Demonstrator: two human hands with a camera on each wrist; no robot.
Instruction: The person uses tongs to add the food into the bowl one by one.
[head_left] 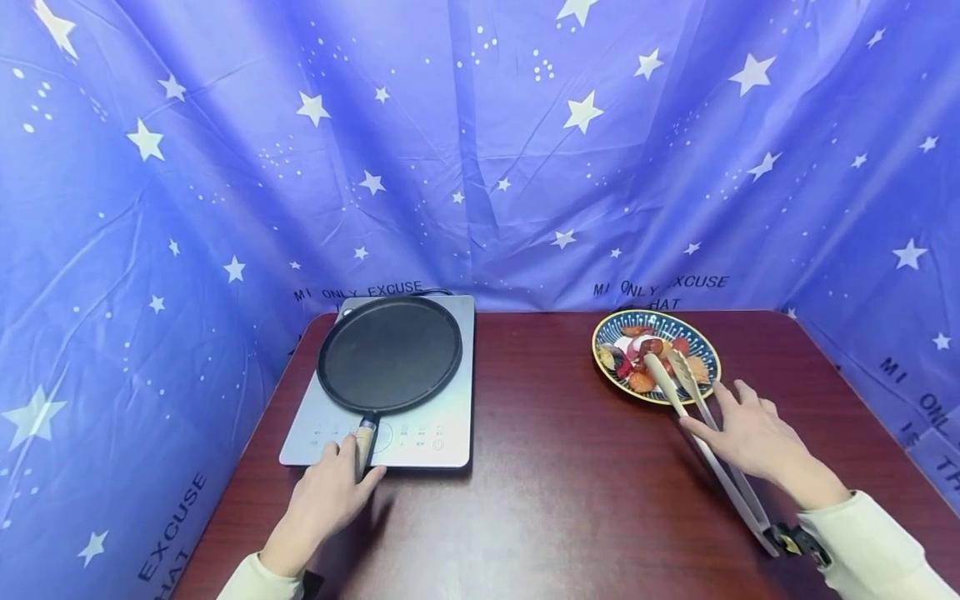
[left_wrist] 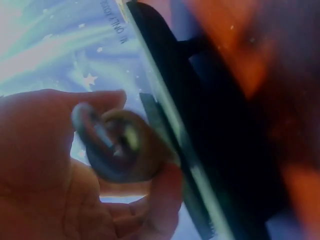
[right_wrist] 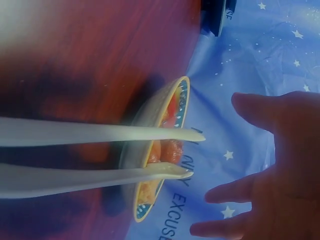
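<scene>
— Toward the far left corner of the desk (head_left: 540,500), what stands there?

— Your hob (head_left: 453,417), with the pan (head_left: 390,354) flat on it and its handle (head_left: 366,446) pointing at the desk's near edge.

— And the left hand (head_left: 324,500)?

— Over the handle, your fingers on its left side and your thumb on its right. One finger looks to touch it in the left wrist view, but that picture is blurred; whether you have it clamped, I cannot tell.

— Farther right?

— Your plate (head_left: 703,340) sits by the far right corner with food (head_left: 651,347) on it. The tongs (right_wrist: 100,133) reach over its near rim, their two arms apart. Their long axis slants from the plate toward the desk's near right corner, much the way your right forearm runs, and their back end lies close by your wrist.

— Which hand is nearer them?

— Your right hand (head_left: 761,442); your left is well apart, over by the hob.

— Is it on them?

— Seemingly not. Your thumb and fingers are spread and hold nothing, with a gap showing in the right wrist view. The tongs lie below and a little left of your palm, lined up between thumb and fingers.
</scene>
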